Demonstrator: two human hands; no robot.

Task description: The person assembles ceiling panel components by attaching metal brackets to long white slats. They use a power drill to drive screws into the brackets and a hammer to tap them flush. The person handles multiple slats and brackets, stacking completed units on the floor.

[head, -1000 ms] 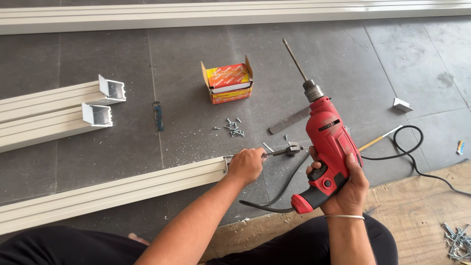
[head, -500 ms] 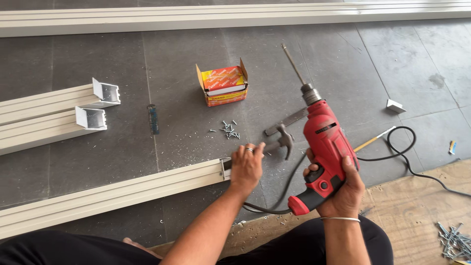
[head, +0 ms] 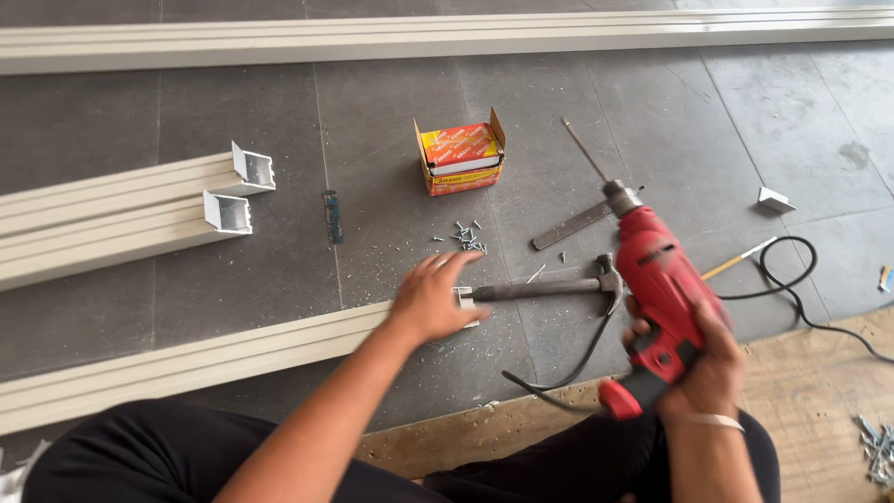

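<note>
On the grey tiled floor [head: 391, 233], my right hand [head: 708, 373] is gripping a red electric drill [head: 656, 279]; my open left hand [head: 433, 298] is touching a grey steel hammer [head: 549, 289], not yet lifted.

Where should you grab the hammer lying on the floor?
Best by the handle end of the hammer, coming from above on the left. It lies flat, its long bare handle pointing toward the left hand, while the heavy head sits close to the red drill in the right hand.

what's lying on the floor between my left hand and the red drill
In the head view, a hammer lies between the left hand and the red drill, its handle toward the hand, its head beside the drill.
</note>
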